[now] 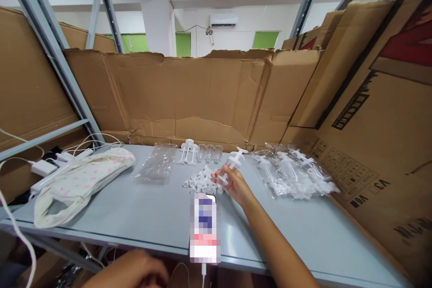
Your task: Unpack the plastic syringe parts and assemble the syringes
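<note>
My right hand (pixel 236 183) is closed around a clear pump bottle (pixel 232 163) with a white pump top, held tilted above the table. Just left of it lies a pile of small white plastic caps (pixel 201 180). Behind the pile, several clear cups (pixel 209 153) stand in a row beside white plunger-like pump parts (pixel 189 150). My left hand (pixel 146 267) is low at the table's front edge, away from the parts; its fingers are mostly hidden, and I cannot see anything in it.
Bagged pump bottles (pixel 292 173) lie at the right, and a clear plastic bag (pixel 157 164) at the left. A phone (pixel 204 229) on a cable lies at the front edge. A patterned cloth item (pixel 86 182), a power strip (pixel 50 180) and cardboard walls (pixel 189 94) surround the table.
</note>
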Available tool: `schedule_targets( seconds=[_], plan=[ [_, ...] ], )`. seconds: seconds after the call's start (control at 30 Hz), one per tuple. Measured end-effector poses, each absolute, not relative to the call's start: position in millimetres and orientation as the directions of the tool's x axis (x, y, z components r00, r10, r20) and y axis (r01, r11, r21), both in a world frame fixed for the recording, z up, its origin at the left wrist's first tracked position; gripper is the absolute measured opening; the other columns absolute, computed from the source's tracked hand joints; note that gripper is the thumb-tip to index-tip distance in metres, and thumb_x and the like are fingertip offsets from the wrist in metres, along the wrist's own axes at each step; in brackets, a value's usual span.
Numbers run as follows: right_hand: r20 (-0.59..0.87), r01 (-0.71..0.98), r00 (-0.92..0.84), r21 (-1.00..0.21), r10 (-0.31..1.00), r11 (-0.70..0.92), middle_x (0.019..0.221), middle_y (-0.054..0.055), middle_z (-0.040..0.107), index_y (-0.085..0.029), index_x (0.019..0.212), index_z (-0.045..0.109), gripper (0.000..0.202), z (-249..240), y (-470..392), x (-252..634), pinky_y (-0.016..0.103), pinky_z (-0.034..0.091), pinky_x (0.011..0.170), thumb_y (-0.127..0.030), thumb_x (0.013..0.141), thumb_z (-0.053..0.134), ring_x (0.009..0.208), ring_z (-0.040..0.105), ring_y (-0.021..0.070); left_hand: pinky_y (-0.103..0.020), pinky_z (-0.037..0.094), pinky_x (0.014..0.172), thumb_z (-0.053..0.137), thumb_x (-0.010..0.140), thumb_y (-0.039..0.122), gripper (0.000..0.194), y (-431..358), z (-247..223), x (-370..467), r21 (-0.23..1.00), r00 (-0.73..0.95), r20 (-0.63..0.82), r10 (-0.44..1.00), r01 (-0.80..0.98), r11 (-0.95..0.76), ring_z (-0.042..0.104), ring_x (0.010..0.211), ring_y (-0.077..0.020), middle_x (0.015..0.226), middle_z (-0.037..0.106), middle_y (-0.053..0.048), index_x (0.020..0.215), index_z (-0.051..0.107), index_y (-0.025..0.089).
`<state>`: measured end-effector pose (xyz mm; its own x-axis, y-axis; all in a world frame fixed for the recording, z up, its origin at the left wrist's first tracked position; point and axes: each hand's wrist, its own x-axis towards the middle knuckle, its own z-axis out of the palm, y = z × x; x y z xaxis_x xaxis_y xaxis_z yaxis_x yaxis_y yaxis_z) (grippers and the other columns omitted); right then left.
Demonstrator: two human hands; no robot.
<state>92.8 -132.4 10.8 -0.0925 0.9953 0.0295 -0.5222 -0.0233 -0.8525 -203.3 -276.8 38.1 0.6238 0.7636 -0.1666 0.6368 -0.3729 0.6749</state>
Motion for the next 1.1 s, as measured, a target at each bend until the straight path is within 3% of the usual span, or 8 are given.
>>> schedule_targets(
  seconds=[0.17, 0.3, 0.43, 0.57, 0.67, 0.87, 0.97, 1.1],
  plan=[
    [0.075, -0.420, -0.294, -0.906, 0.953, -0.058, 0.068, 0.001, 0.062, -0.016, 0.077, 0.058, 0.032, 5.3, -133.7, 89.9, 0.023, 0.037, 0.046, -0.045, 0.070, 0.070, 0.052, 0.054, 0.0102, -0.025, 0.042, 0.071, 0.050, 0.085, 0.038, 0.027, -212.4, 72.6, -151.3, 0.751, 0.665, 0.053, 0.745, 0.465, -0.469, 0.057, 0.074, -0.0135, 0.085, 0.067, -0.002, 0.102, 0.065, 0.025],
    [0.122, -0.437, -0.321, -0.899, 0.939, -0.032, 0.073, 0.002, 0.062, -0.017, 0.082, 0.058, 0.039, 1.5, -132.7, 88.2, 0.022, 0.032, 0.042, -0.050, 0.066, 0.071, 0.050, 0.053, 0.0099, -0.028, 0.042, 0.074, 0.051, 0.084, 0.044, 0.034, -141.7, 68.7, -103.0, 0.938, 0.501, 0.208, 0.840, 0.140, -0.316, 0.057, 0.075, -0.0139, 0.094, 0.064, -0.006, 0.104, 0.064, 0.019],
    [0.074, -0.444, -0.324, -0.892, 0.943, -0.083, 0.066, 0.001, 0.060, -0.016, 0.088, 0.060, 0.048, 2.2, -131.0, 90.6, 0.021, 0.031, 0.040, -0.060, 0.069, 0.063, 0.046, 0.052, 0.0097, -0.032, 0.040, 0.085, 0.065, 0.074, 0.044, 0.045, -101.2, 48.4, -83.8, 0.986, 0.614, 0.157, 0.773, -0.136, -0.093, 0.055, 0.104, -0.0225, 0.116, 0.058, -0.011, 0.111, 0.058, 0.020],
    [0.043, -0.443, -0.357, -0.887, 0.933, -0.129, 0.058, 0.000, 0.058, -0.014, 0.080, 0.062, 0.053, 1.3, -130.3, 90.1, 0.020, 0.027, 0.036, -0.066, 0.071, 0.056, 0.039, 0.048, 0.0077, -0.034, 0.040, 0.089, 0.073, 0.069, 0.033, 0.043, -97.7, 23.8, -81.5, 0.941, 0.561, 0.125, 0.819, -0.328, 0.081, 0.060, 0.096, -0.0198, 0.105, 0.062, -0.008, 0.105, 0.055, 0.019],
    [0.042, -0.466, -0.446, -0.864, 0.894, -0.192, 0.056, 0.000, 0.058, -0.014, 0.077, 0.062, 0.054, 0.4, -135.5, 83.1, 0.020, 0.024, 0.033, -0.067, 0.070, 0.056, 0.036, 0.047, 0.0071, -0.034, 0.041, 0.087, 0.077, 0.064, 0.030, 0.052, -103.2, 13.1, -79.6, 0.902, 0.580, 0.107, 0.807, -0.399, 0.168, 0.062, 0.088, -0.0180, 0.100, 0.064, -0.007, 0.109, 0.053, 0.020],
    [0.041, -0.491, -0.614, -0.802, 0.788, -0.341, 0.050, -0.001, 0.056, -0.013, 0.079, 0.062, 0.063, 4.4, -152.6, 65.2, 0.020, 0.023, 0.031, -0.073, 0.073, 0.043, 0.029, 0.041, 0.0060, -0.032, 0.044, 0.086, 0.077, 0.059, 0.032, 0.071, -118.6, 18.4, -74.0, 0.819, 0.673, 0.199, 0.712, -0.513, 0.256, 0.057, 0.103, -0.0222, 0.132, 0.050, -0.011, 0.124, 0.048, 0.025],
    [0.011, -0.482, -0.614, -0.797, 0.789, -0.365, 0.048, -0.002, 0.054, -0.014, 0.075, 0.061, 0.062, 6.3, -154.2, 59.9, 0.020, 0.022, 0.030, -0.074, 0.071, 0.044, 0.027, 0.038, 0.0054, -0.032, 0.045, 0.085, 0.073, 0.062, 0.032, 0.064, -125.1, 20.5, -68.3, 0.814, 0.641, 0.188, 0.745, -0.526, 0.247, 0.059, 0.101, -0.0230, 0.120, 0.060, -0.012, 0.121, 0.052, 0.020],
    [-0.002, -0.494, -0.525, -0.814, 0.851, -0.306, 0.045, -0.002, 0.051, -0.014, 0.070, 0.060, 0.060, 5.7, -150.7, 57.1, 0.020, 0.019, 0.030, -0.072, 0.073, 0.044, 0.025, 0.034, 0.0045, -0.028, 0.046, 0.081, 0.069, 0.067, 0.029, 0.043, -129.7, 20.9, -59.0, 0.840, 0.453, 0.100, 0.886, -0.515, 0.168, 0.061, 0.097, -0.0212, 0.099, 0.067, -0.010, 0.107, 0.057, 0.016]
  ],
)
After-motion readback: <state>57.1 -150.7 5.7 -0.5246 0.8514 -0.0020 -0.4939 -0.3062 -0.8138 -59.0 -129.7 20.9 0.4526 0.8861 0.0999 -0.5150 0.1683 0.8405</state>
